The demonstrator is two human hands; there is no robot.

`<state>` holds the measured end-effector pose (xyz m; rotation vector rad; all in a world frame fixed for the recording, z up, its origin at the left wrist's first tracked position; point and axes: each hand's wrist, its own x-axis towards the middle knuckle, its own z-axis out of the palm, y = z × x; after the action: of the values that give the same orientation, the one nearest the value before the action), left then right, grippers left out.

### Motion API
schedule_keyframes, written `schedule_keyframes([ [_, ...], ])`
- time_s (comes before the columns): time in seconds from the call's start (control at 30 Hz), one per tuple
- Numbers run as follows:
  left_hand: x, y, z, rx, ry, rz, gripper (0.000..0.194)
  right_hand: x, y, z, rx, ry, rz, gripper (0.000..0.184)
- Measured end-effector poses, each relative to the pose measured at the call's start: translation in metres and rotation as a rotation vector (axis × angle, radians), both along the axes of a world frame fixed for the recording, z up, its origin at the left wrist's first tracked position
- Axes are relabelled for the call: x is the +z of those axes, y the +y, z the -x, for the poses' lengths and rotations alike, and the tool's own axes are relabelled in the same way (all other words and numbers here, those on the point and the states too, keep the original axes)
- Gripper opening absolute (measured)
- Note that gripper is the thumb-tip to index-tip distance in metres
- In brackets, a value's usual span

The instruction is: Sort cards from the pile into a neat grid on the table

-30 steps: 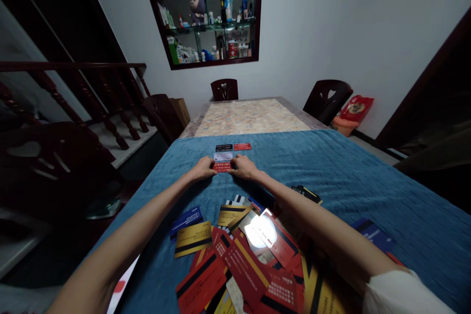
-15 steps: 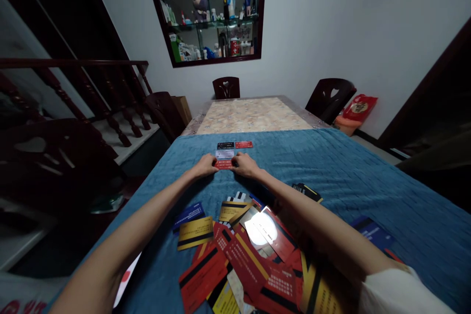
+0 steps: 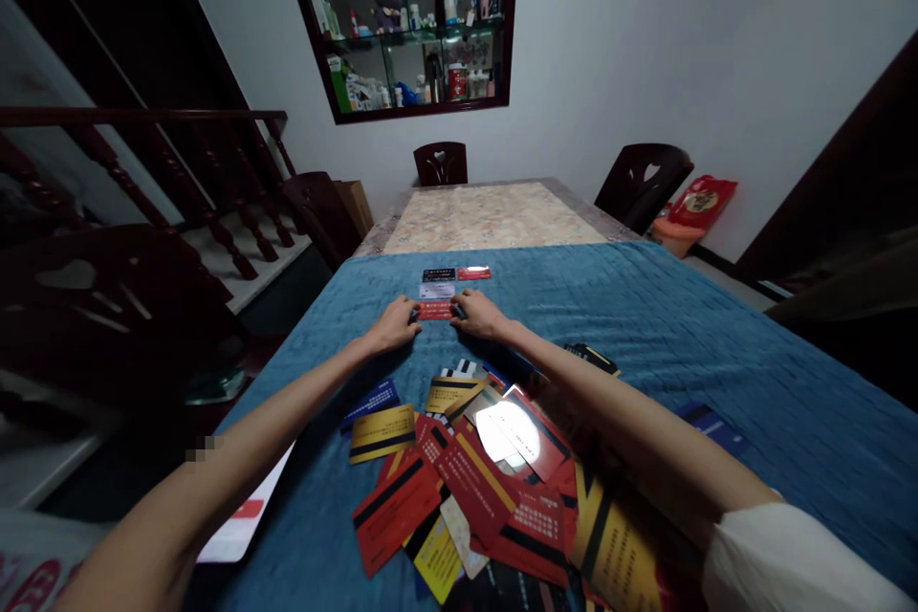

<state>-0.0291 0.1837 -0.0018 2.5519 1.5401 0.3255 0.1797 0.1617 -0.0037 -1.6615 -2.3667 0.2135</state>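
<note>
A red card point(image 3: 434, 310) lies on the blue cloth, just below a pale silvery card point(image 3: 437, 291). My left hand point(image 3: 394, 323) has its fingertips at the red card's left edge. On the opposite edge, the thumb and fingers of my right hand point(image 3: 479, 315) are closed at the card's side. Farther up the cloth lie a black card point(image 3: 439, 274) and, to its right, another red card point(image 3: 474, 273). Between my forearms spreads a loose pile of bank-style cards, among them a gold card point(image 3: 383, 433) and a red card with a black stripe point(image 3: 397, 513).
The blue cloth point(image 3: 330, 325) covers the near part of the table point(image 3: 494, 215). Dark cards point(image 3: 592, 360) and a blue card point(image 3: 710, 427) lie near my right arm. A white, red-marked object point(image 3: 244, 516) is under my left forearm. Wooden chairs point(image 3: 440, 163) surround the table.
The view has tilted slightly down, and the cards appear shifted within it. Both hands remain at the red card's sides, with the left hand's fingers a little more spread.
</note>
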Motion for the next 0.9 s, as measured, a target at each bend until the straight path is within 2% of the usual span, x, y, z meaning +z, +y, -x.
schedule_keyframes([
  [0.27,0.001,-0.033,0.008,-0.095,-0.029,0.007,0.031,0.007,-0.024,0.001,0.038,0.012,-0.038,0.040],
  [0.53,0.002,-0.073,0.020,-0.167,-0.005,0.000,0.032,0.019,-0.069,0.020,0.242,0.020,-0.074,0.035],
  [0.7,0.004,-0.103,0.029,-0.215,-0.025,-0.008,0.032,0.022,-0.096,0.032,0.326,0.007,-0.072,0.034],
  [0.9,0.010,-0.133,0.042,-0.225,0.020,-0.030,0.031,0.024,-0.117,0.041,0.396,-0.024,-0.060,0.039],
])
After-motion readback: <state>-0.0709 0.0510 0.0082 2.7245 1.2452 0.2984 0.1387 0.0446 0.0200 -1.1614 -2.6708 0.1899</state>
